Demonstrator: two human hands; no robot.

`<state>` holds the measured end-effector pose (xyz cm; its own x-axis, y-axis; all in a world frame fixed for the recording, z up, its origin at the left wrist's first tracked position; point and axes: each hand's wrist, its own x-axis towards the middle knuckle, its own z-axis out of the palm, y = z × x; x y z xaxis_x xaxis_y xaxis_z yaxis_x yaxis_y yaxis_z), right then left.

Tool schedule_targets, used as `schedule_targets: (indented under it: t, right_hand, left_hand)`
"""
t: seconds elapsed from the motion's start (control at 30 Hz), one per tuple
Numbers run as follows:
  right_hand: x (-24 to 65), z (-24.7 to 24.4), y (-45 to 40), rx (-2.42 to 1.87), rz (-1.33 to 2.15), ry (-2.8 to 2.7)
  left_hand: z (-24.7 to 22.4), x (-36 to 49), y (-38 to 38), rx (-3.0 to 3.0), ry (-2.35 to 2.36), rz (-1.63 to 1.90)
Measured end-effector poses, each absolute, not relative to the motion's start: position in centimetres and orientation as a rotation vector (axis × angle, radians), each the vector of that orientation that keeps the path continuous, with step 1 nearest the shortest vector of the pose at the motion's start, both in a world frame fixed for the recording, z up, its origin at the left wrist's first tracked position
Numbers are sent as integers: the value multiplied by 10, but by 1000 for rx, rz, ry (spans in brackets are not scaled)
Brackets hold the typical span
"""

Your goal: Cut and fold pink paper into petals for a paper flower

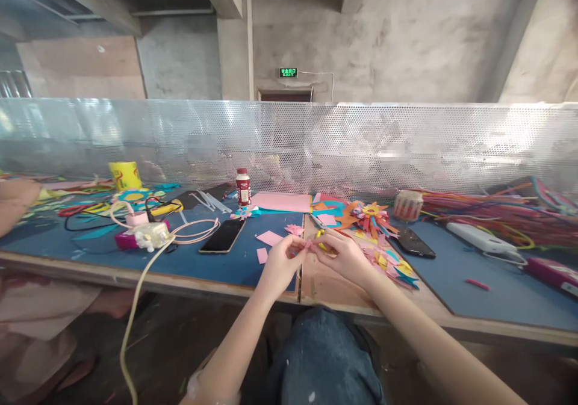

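Observation:
My left hand (282, 265) and my right hand (347, 259) meet above the table's front edge. Their fingertips pinch a small piece of pink paper (309, 244), mostly covered by the fingers. Beside the right fingers show the yellow handles of scissors (321, 234); I cannot tell whether that hand touches them. Left of my hands lie a pink paper rectangle (270, 238) and a smaller pink square (262, 256). A cut pink paper shape (294, 230) rests just behind the left hand. Colourful paper cuttings (391, 263) are heaped right of the right hand.
A phone (222, 236) and a cabled power strip (147, 236) lie left; another phone (412, 242) lies right. At the back stand a red bottle (243, 187), pink sheets (282, 201) and a perforated metal screen (217, 134). Another person's arm (15, 203) shows at far left.

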<state>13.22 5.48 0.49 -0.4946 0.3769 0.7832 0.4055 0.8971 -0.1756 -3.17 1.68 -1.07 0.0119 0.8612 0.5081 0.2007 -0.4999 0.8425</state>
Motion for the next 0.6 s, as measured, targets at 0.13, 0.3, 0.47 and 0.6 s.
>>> schedule_targets:
  t: [0.13,0.3,0.47,0.6]
  right_hand:
    - [133,5,55,-549,-39,-2145]
    - [134,5,55,-543,-7,-2146]
    - [134,6,54,-555,54,-2144]
    - [134,6,54,-553,73,-2150]
  left_hand:
    - [-9,-31,16,1733,1097,1531]
    - [-9,-31,16,1738,1072,1521]
    - [-9,-32,17,1731,1064,1506]
    - [-9,-32,17,1707,1073,1502]
